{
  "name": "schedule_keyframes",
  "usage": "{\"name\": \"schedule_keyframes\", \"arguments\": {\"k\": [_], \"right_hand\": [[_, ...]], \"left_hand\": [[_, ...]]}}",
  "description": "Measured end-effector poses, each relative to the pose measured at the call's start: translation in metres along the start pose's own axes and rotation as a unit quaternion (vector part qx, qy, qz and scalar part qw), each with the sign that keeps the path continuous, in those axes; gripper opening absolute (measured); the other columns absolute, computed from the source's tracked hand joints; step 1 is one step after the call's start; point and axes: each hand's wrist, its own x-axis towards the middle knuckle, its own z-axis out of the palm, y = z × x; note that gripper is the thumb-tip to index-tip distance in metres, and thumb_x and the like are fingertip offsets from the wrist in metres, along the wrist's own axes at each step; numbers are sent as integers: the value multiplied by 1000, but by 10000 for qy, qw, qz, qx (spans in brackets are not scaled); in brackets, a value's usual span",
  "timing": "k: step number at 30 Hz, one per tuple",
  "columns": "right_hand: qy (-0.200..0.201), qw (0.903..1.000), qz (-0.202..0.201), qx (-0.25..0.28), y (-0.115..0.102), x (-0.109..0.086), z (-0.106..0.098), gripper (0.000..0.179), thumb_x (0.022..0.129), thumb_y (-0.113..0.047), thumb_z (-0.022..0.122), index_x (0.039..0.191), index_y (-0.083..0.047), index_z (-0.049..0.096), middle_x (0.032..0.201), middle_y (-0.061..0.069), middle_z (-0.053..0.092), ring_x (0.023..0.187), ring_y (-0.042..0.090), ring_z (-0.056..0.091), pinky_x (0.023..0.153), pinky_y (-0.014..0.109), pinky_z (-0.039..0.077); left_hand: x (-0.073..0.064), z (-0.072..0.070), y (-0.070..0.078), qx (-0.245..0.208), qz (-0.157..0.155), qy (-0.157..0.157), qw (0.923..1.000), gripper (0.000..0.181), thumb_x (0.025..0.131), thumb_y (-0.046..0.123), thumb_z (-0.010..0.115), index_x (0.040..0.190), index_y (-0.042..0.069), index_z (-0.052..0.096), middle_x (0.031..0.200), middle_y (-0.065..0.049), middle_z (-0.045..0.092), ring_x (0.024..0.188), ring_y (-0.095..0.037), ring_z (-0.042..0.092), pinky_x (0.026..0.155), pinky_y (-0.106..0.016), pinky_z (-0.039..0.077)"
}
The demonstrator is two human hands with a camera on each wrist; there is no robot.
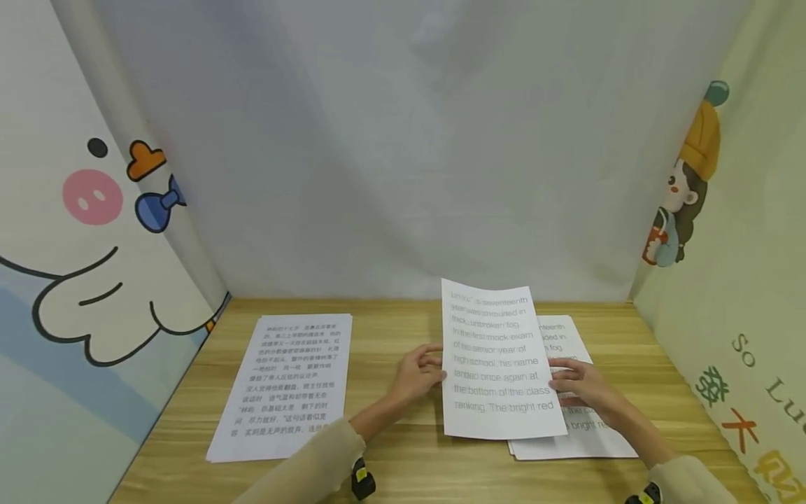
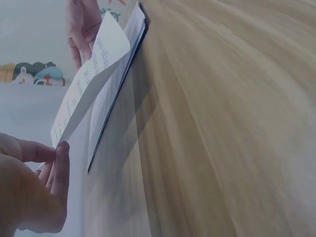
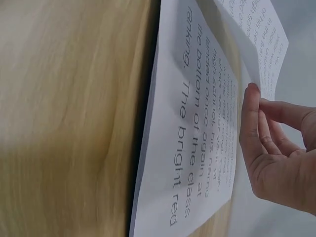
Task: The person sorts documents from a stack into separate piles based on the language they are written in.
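A sheet of paper (image 1: 494, 364) printed with English text hangs above the table, slightly bowed. My left hand (image 1: 417, 376) pinches its left edge between thumb and fingers, as the left wrist view also shows. At the opposite edge my right hand (image 1: 588, 388) pinches the sheet, thumb against fingertips in the right wrist view. Below and to the right lies a stack of paper (image 3: 192, 148) with the same English text, partly covered by the raised sheet in the head view. Farther left rests another stack of paper (image 1: 286, 385) printed in Chinese.
The wooden table (image 1: 390, 315) ends at a pale curtain (image 1: 390, 175) behind. Printed side panels stand left and right, one with a white cartoon figure (image 1: 94, 280), the other with a cartoon girl (image 1: 680, 189). My left sleeve reaches past the Chinese stack's lower right corner.
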Motion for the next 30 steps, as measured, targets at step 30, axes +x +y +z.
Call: {"name": "schedule_keyframes", "arguments": {"k": [30], "right_hand": [[126, 9994, 133, 307, 46, -28, -77, 67, 101, -13, 62, 151, 16, 29, 113, 0, 72, 96, 11, 72, 82, 35, 62]], "left_hand": [[28, 94, -13, -25, -134, -261, 9996, 47, 83, -16, 66, 128, -5, 59, 96, -14, 71, 68, -10, 67, 67, -32, 63]]}}
